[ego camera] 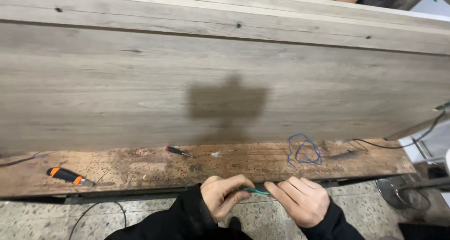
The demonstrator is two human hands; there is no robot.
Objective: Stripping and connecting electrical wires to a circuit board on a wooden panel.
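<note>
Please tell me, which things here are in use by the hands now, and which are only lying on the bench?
In use:
- green wire, held between the left hand and the right hand

Lying about:
- blue wire, coiled loosely on the bench
- orange-and-black knife
- small red-handled screwdriver
- black cable at the bench's right end

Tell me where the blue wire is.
In the head view, the blue wire lies coiled on the worn workbench, right of centre, just beyond the right hand and well right of the small red screwdriver.
</note>
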